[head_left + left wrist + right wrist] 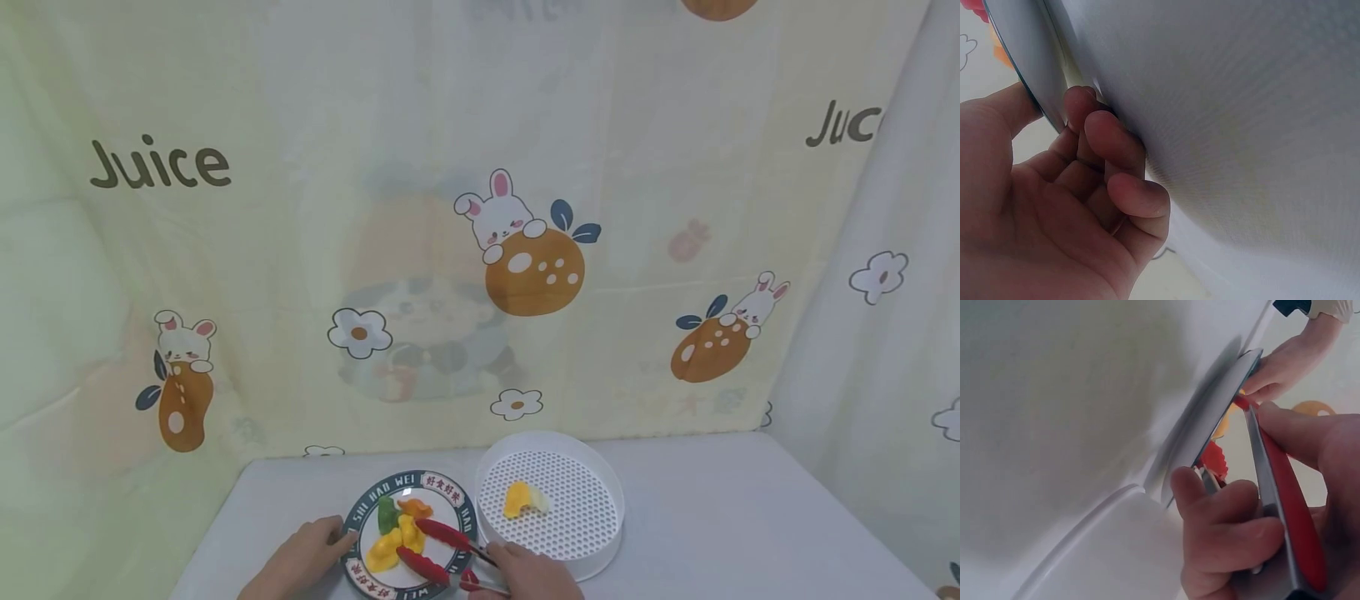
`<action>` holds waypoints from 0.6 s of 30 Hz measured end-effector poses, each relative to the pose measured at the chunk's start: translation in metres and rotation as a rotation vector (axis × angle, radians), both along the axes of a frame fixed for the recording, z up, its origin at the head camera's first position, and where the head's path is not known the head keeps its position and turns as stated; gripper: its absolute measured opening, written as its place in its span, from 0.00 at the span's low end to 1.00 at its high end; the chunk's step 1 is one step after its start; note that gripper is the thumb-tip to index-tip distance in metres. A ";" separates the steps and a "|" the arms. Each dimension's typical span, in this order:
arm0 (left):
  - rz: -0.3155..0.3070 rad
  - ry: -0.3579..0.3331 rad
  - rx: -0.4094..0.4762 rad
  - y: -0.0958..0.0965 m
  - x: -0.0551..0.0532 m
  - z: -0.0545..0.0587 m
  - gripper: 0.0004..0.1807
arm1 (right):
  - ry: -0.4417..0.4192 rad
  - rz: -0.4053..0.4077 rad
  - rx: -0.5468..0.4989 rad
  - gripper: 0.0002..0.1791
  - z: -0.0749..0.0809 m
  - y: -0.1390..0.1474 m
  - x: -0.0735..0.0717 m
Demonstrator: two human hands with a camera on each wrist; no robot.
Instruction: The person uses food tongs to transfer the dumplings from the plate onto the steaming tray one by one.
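My left hand holds the left rim of a round plate with a dark lettered border. In the left wrist view, the thumb lies over the rim and the curled fingers are underneath. Red-and-metal tongs are gripped in my right hand, their two red tips spread over the plate. Between and beside the tips lie yellow dumpling-shaped pieces. Behind those are a green piece and an orange piece.
A white round steamer tray with a perforated bottom stands right of the plate, close against it. A yellow piece and a pale piece lie in it. The white table meets a printed curtain at the back.
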State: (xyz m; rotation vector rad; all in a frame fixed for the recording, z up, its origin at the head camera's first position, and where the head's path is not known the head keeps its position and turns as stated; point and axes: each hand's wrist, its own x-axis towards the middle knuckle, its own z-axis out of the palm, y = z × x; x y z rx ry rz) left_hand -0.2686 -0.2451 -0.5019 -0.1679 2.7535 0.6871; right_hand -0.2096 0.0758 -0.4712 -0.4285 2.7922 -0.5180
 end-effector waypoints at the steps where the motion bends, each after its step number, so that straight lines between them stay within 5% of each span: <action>1: 0.001 -0.002 0.000 0.000 0.000 0.000 0.21 | -0.010 -0.011 -0.010 0.28 0.000 0.000 0.000; 18: 0.008 -0.025 -0.015 0.000 -0.005 -0.003 0.24 | -0.028 -0.010 -0.042 0.26 -0.001 0.005 0.000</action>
